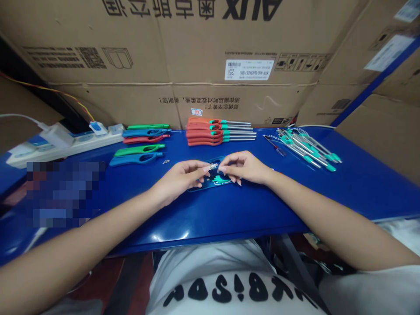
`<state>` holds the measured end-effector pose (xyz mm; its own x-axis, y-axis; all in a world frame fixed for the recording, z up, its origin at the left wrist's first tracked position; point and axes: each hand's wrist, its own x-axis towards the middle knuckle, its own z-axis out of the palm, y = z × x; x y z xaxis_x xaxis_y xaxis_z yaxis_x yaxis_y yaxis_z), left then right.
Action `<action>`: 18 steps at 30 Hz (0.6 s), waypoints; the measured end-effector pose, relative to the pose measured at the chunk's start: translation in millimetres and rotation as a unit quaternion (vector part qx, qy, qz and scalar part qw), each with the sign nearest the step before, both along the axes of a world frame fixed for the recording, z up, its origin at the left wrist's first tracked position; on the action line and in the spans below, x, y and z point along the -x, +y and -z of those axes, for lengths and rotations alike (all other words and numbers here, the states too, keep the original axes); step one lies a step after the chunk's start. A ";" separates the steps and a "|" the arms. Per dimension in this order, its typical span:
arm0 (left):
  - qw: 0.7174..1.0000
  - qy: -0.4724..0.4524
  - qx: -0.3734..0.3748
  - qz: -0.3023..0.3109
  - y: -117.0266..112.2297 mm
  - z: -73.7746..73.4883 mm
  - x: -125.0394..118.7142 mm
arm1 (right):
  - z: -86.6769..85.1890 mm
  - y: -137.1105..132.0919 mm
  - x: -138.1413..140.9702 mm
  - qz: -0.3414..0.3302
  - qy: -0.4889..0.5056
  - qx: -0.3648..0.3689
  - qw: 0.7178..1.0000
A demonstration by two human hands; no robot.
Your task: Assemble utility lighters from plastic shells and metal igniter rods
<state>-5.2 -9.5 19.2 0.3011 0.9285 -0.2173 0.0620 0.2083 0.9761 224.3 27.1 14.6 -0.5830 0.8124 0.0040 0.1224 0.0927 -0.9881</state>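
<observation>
Between the thumb and fingers of my left hand (184, 178) is a small clear part with a metallic end (213, 166). My right hand (246, 168) is just to its right, thumb and forefinger pinched together close to that part; whether anything thin sits between them is hidden. Under both hands a blue lighter shell half (197, 189) lies on the table. Inside it shows a teal piece (220, 179) with a thin white wire. My fingers cover much of the shell.
Assembled orange lighters (205, 133) are stacked behind my hands. Blue, green and red lighter handles (136, 159) lie to the left, near a white power strip (83, 142). Metal lighter tubes with teal ends (308, 148) and a screwdriver (274, 145) lie right. Cardboard (170, 65) walls the back.
</observation>
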 end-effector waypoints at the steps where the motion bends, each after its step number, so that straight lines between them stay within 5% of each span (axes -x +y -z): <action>1: 1.000 0.011 -0.004 0.001 -0.4 -0.5 0.0 | -0.1 -0.1 -0.3 0.000 -0.003 -0.006 1.000; 18: 0.998 0.053 -0.029 0.015 -3.5 -5.2 -2.6 | 4.3 2.1 -2.9 -0.042 0.046 -0.027 0.998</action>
<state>-2.6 -13.0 24.4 0.3076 0.9312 -0.1956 0.1707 0.1482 0.9741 227.2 29.1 10.3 -0.6438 0.7583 0.1026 0.0207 0.1513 -0.9883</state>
